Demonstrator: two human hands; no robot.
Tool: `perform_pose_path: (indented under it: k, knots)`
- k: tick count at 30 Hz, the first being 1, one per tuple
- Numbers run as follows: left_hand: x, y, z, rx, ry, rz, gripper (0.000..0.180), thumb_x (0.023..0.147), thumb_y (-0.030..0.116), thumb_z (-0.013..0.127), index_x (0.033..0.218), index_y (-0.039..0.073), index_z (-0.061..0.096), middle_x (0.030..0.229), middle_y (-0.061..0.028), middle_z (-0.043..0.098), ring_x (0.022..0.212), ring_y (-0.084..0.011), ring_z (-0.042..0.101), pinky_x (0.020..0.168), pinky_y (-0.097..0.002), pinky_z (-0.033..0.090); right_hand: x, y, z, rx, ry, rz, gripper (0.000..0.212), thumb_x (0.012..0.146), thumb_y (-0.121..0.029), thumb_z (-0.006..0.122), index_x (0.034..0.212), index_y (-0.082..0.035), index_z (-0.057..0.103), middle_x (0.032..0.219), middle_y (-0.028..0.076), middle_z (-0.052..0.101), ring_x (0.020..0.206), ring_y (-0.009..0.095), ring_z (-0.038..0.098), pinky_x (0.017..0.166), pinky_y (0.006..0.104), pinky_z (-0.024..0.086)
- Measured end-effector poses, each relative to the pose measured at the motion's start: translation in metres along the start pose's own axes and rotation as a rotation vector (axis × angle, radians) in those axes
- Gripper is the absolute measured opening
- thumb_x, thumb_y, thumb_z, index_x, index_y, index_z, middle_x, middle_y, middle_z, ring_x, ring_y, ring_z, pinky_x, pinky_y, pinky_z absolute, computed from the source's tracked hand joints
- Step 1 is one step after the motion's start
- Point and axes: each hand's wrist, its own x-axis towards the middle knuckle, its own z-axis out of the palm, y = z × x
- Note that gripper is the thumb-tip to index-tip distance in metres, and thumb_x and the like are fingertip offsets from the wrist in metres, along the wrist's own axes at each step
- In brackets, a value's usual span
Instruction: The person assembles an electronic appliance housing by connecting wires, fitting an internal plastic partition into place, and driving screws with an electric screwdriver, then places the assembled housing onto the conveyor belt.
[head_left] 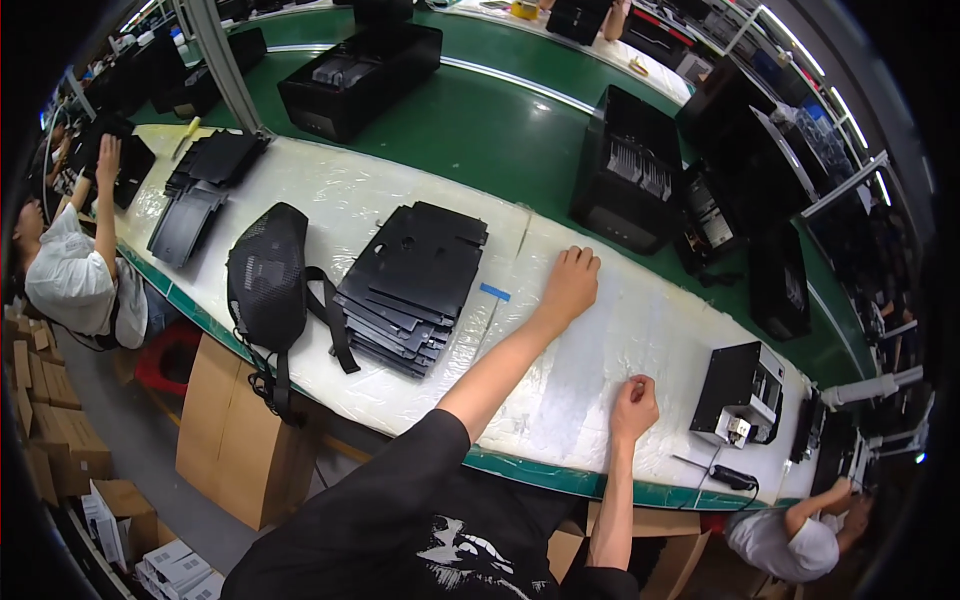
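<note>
Lying left of centre, the panel stack (425,258) runs lower left to upper right on the surface (575,385); a blue strip (495,292) lies between it and your nearer left hand (572,283). Your right hand (635,406) curls lower right; whether either grip holds anything, I can't tell.

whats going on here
A person at a film-covered workbench has their left hand toward the far edge and their right hand curled nearer the front edge; whether it holds something is unclear. To the left sit a stack of black panels and a black mesh backpack; to the right, a black box-shaped unit. Black housings stand on the green belt.
</note>
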Motion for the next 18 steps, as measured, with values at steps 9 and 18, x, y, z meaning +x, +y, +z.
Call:
perform_pose_path:
  k: [9,18]
  knots:
    - [0.004,0.0,0.011,0.075,-0.005,-0.014,0.023,0.068,0.009,0.061,0.09,0.005,0.056,0.094,-0.012,0.052,0.093,-0.0287,0.049,0.081,-0.0392,0.04,-0.001,-0.002,0.0,-0.009,0.006,0.075,0.006,0.076,-0.011,0.059,0.078,-0.007,0.062,0.054,0.008,0.054,0.047,0.023,0.054,0.047,0.0344,0.042]
    - [0.01,0.009,0.006,-0.035,0.009,0.017,0.023,0.065,0.003,0.058,0.088,0.005,0.057,0.092,-0.012,0.054,0.089,-0.031,0.05,0.078,-0.0407,0.04,0.005,0.0,-0.005,-0.008,0.001,0.046,0.005,0.074,-0.01,0.06,0.078,-0.008,0.062,0.057,0.008,0.057,0.049,0.025,0.058,0.048,0.035,0.046]
